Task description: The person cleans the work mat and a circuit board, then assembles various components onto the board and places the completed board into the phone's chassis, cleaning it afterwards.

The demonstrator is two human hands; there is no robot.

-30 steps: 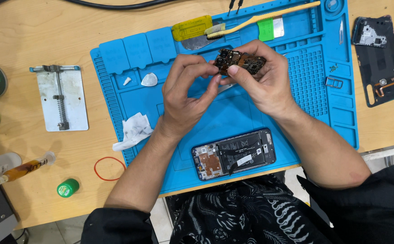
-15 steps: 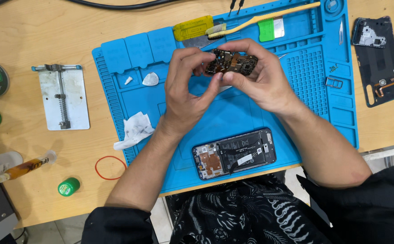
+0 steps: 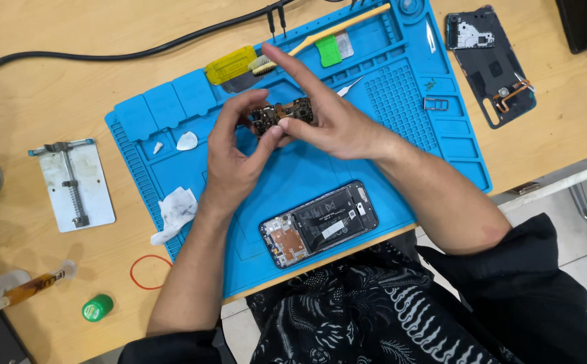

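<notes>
Holding: left hand (image 3: 236, 158) and right hand (image 3: 327, 118) pinch a small circuit board (image 3: 284, 115) between fingertips.
Board: above the blue mat (image 3: 401, 101).
Phone: opened handset (image 3: 320, 223) on the mat's near edge.
Tissue: crumpled tissue (image 3: 175, 212) on the mat's left edge.

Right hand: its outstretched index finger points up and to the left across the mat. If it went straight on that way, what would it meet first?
Probably the brush lying beside the yellow block at the blue mat's top edge. The right hand is raised above the mat, so depth is unclear and it could pass over.

two hands (image 3: 239, 158), one circuit board (image 3: 283, 116) (held), two green caps (image 3: 96, 307)
</notes>
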